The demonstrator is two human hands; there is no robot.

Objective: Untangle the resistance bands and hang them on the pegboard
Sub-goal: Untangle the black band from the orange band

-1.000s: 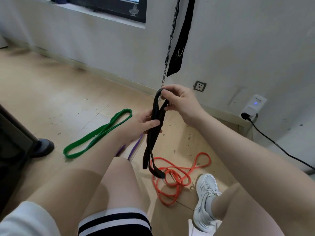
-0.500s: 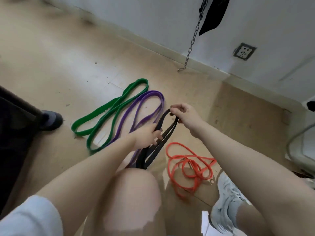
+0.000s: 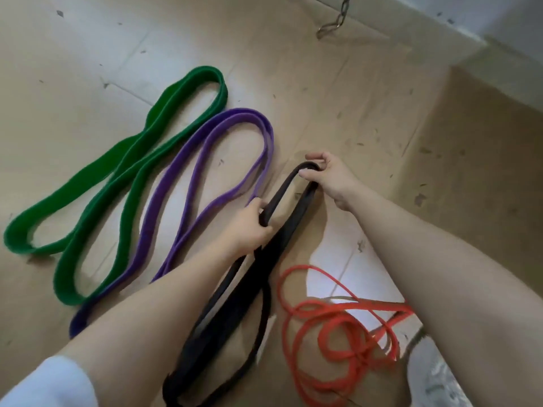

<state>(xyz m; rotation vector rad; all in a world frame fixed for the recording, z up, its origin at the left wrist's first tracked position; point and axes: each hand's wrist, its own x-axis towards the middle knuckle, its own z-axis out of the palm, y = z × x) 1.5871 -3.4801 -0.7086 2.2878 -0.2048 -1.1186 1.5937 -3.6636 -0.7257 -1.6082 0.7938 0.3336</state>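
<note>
Four resistance bands on the floor, black one in both hands.
Green band (image 3: 123, 183) and purple band (image 3: 188, 207) lie flat; left hand (image 3: 249, 227) grips the black band (image 3: 235, 312), right hand (image 3: 329, 177) pinches its top loop; orange band (image 3: 338, 327) lies tangled.

The person's left hand (image 3: 249, 227) and right hand (image 3: 333, 179) are bare, with no rings, watch or gloves showing, and both forearms are uncovered up to the elbow. A white sleeve (image 3: 50, 383) covers the left upper arm at the frame's bottom-left corner.
</note>
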